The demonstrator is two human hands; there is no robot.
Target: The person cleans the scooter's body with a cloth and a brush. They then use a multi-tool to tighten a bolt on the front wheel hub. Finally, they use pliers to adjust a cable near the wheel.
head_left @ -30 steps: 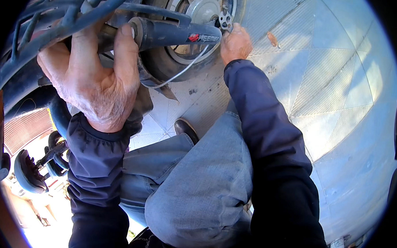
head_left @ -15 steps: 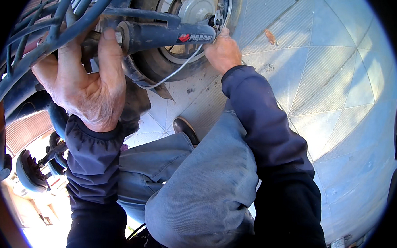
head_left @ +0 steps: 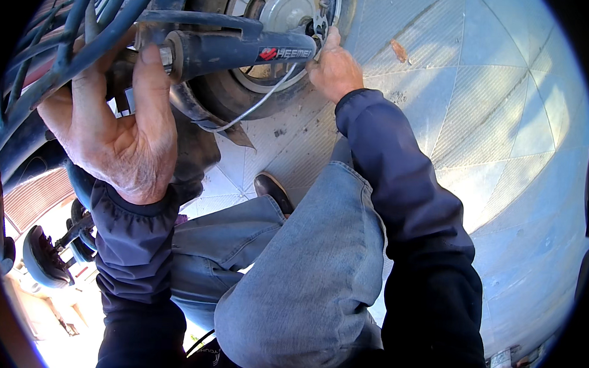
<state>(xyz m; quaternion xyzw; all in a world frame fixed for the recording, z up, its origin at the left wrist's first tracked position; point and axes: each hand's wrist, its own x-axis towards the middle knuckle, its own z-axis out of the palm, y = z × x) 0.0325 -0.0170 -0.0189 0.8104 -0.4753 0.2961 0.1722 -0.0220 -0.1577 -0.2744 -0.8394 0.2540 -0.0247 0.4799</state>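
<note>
My left hand (head_left: 122, 134) is closed round the near end of a thick dark tube (head_left: 215, 53) that looks like a shock absorber or fork leg. Its thumb presses beside a shiny hex nut (head_left: 166, 59), and the fingertips are partly hidden behind the bars. At the tube's far end, my right hand (head_left: 337, 70) is closed next to a small metal plate with holes (head_left: 320, 27), beside the wheel's hub (head_left: 287, 11). What its fingers grip is hidden. A pale cable (head_left: 262, 102) curves below the tube.
Dark metal bars (head_left: 77, 46) cross the upper left, close to my left hand. A tyre (head_left: 210, 91) stands behind the tube. My bent knee in jeans (head_left: 304, 263) is between my arms. A brown scrap (head_left: 399, 51) lies on the tiled floor (head_left: 482, 107).
The tube, wheel and left hand appear slightly further left and up in view. My right hand stays at the tube's far end, shifted a little. Both hands keep their closed poses.
</note>
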